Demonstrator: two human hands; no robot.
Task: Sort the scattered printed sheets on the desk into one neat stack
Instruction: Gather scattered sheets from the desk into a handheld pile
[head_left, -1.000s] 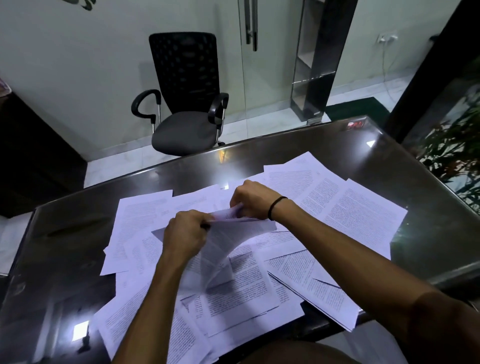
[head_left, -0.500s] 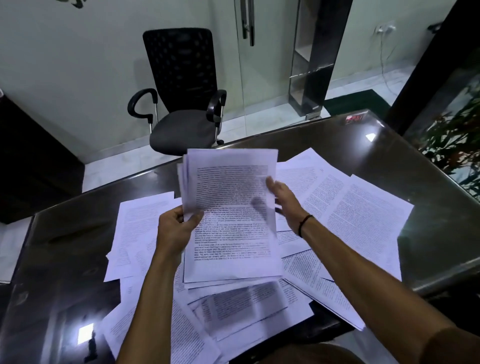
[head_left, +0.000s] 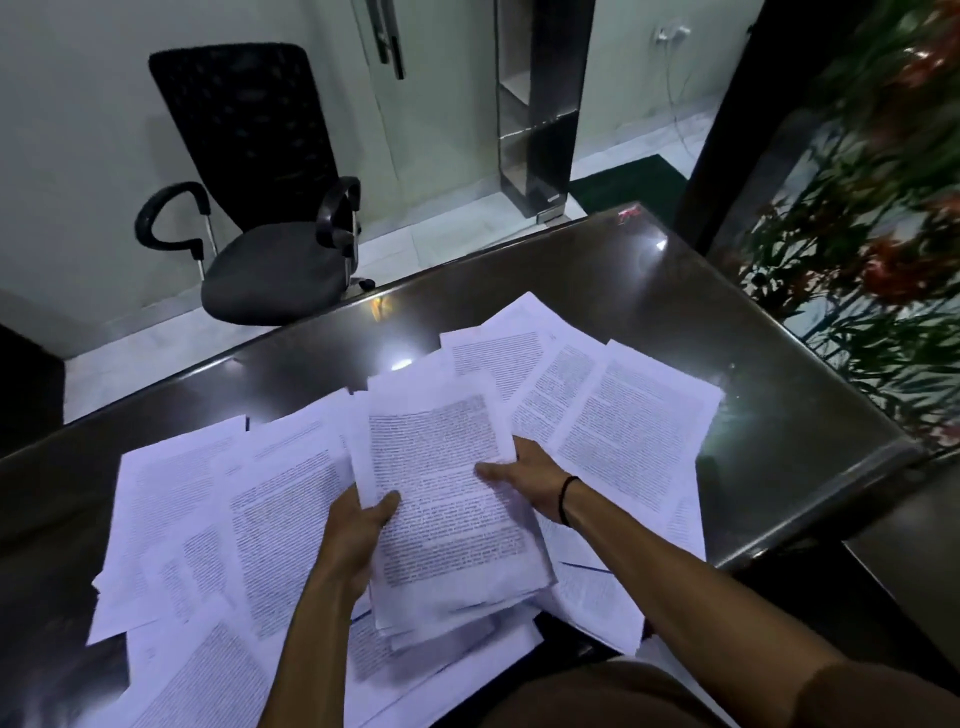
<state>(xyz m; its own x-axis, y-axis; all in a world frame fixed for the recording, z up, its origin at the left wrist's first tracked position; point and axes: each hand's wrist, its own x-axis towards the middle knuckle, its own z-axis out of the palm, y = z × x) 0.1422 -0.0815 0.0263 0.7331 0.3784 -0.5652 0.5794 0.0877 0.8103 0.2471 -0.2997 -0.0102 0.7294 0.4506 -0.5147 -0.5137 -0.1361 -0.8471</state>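
Note:
A bundle of printed sheets (head_left: 441, 493) is held low over the middle of the dark glossy desk (head_left: 701, 332). My left hand (head_left: 358, 525) grips its left edge, thumb on top. My right hand (head_left: 524, 475) holds its right edge, thumb lying on the top page. Many loose printed sheets lie scattered flat around it: a spread on the left (head_left: 208, 519), another on the right (head_left: 623, 415), and more near the front edge (head_left: 208, 675), partly hidden by my forearms.
A black office chair (head_left: 260, 208) stands on the floor beyond the desk's far edge. A plant with red flowers (head_left: 883, 234) crowds the desk's right side. A glass door and dark shelf unit (head_left: 540, 104) stand behind.
The bundle, raised upright half a second ago, has come down and tilted flatter over the desk. My right hand has moved from behind its right edge to a thumb-on-top hold. The camera has shifted.

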